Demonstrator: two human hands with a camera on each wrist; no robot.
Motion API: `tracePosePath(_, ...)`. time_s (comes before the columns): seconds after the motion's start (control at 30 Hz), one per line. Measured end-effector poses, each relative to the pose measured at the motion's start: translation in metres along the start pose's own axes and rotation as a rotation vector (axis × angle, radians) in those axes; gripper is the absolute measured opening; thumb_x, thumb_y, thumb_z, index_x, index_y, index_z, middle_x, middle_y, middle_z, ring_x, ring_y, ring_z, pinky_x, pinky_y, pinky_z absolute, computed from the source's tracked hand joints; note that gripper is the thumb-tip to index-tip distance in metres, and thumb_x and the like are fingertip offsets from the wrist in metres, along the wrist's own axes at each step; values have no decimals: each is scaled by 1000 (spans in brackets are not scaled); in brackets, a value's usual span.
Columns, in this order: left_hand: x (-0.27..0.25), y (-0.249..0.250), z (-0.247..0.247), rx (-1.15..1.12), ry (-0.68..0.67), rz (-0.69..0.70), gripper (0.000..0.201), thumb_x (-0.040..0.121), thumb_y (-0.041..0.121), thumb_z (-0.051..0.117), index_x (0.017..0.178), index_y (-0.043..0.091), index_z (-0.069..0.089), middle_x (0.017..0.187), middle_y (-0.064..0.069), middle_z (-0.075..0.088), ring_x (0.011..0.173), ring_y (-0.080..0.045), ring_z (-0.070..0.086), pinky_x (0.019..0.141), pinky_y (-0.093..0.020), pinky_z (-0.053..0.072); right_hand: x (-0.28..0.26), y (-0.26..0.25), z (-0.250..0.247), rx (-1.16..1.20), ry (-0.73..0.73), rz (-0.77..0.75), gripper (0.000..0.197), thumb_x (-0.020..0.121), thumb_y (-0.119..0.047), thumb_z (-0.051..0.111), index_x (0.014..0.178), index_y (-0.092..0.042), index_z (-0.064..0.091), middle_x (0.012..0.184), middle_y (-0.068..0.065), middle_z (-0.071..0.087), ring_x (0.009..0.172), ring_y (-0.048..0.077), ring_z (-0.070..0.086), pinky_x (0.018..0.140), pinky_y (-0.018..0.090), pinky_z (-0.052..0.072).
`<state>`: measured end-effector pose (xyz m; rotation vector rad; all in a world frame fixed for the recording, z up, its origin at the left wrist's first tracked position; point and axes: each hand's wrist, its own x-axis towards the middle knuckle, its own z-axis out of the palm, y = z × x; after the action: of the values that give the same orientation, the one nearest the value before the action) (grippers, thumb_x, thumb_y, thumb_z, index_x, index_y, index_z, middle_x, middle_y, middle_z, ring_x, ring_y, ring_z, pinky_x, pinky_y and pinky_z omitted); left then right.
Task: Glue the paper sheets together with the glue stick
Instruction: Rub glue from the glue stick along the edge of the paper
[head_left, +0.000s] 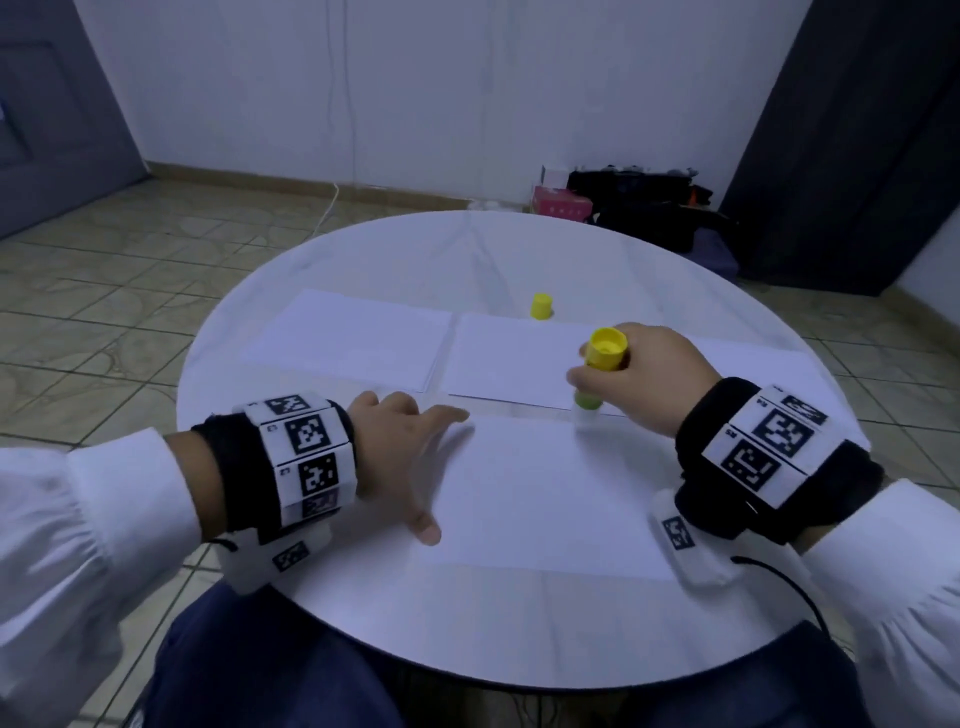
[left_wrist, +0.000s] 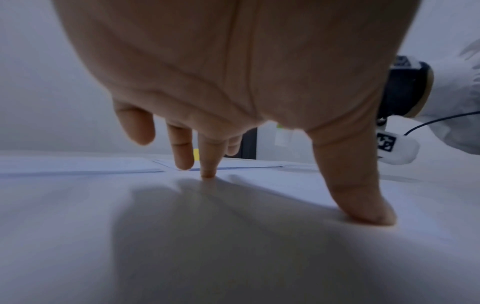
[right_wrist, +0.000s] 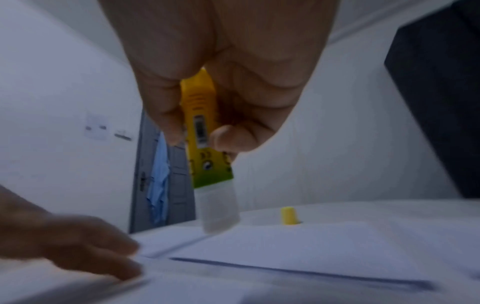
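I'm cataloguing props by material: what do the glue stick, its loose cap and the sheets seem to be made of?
Glue stick: apparently smooth plastic, yellow fading to green, with a printed label; its exposed tip looks translucent white, probably the glue itself.
Cap: opaque yellow, likely matching moulded plastic.
Near sheet: thin matte white paper, lying flat with crisp edges.

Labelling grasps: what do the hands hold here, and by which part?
The right hand grips the uncapped glue stick around its yellow upper barrel, tip down. The left hand holds nothing; its straight fingers press the near paper sheet.
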<state>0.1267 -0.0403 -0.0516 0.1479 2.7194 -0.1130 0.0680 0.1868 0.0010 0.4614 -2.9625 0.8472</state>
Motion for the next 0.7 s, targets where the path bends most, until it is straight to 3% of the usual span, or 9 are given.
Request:
tracePosePath(0.17, 0, -3, -2, -29, -31, -29, 130, 50, 78, 72, 145, 37, -7, 142, -4, 33, 127, -29, 35, 111, -43, 26, -2, -55, 35, -12, -229, -176, 46, 81, -51, 63, 80, -5, 66, 78, 6, 63, 77, 20, 57, 69, 31, 43)
tracePosePath(0.37, -1, -7, 3, -39, -47, -31, 130, 41, 79, 73, 136, 39, -5, 130, 0, 37, 114, -27, 37, 105, -46, 36, 9, -66, 66, -91, -237, -171, 40, 84, -51, 61, 66, -18, 47, 75, -1, 52, 81, 18, 52, 57, 16, 32)
tracePosePath(0.47, 0, -6, 0, -43, -51, -30, 128, 45, 76, 75, 142, 39, 0, 130, 3, 36, 115, -27, 35, 104, -45, 37, 7, -66, 65, -107, -258, -205, 41, 84, -50, 60, 70, -13, 54, 78, 4, 58, 82, 20, 55, 59, 21, 36)
tracePosePath(0.53, 1, -6, -1, -32, -51, -22, 130, 38, 81, 71, 137, 42, -2, 131, 6, 37, 120, -26, 35, 104, -45, 36, 0, -66, 62, -92, -285, -243, 40, 84, -49, 61, 81, -9, 62, 86, 6, 64, 86, 19, 58, 66, 28, 40)
tracePosePath(0.57, 1, -6, 0, -23, -47, -11, 129, 30, 85, 66, 132, 44, -2, 131, 5, 39, 122, -25, 35, 104, -46, 35, -5, -65, 61, -90, -305, -263, 37, 84, -48, 62, 83, -11, 64, 87, 3, 65, 86, 17, 58, 68, 26, 40)
tracePosePath(0.63, 3, -6, 0, -10, -48, 5, 127, 21, 88, 58, 126, 47, 0, 130, 5, 44, 124, -26, 35, 103, -48, 33, -17, -63, 59, -52, -349, -283, 23, 83, -46, 65, 73, -26, 61, 76, -9, 61, 75, 5, 55, 62, 13, 38)
tracePosePath(0.7, 6, -6, 1, 14, -67, 7, 138, 20, 90, 57, 136, 46, -3, 136, 5, 41, 127, -27, 33, 104, -50, 31, -29, -63, 57, -42, -375, -317, 30, 82, -43, 67, 61, -33, 49, 64, -14, 51, 63, -1, 48, 55, 10, 34)
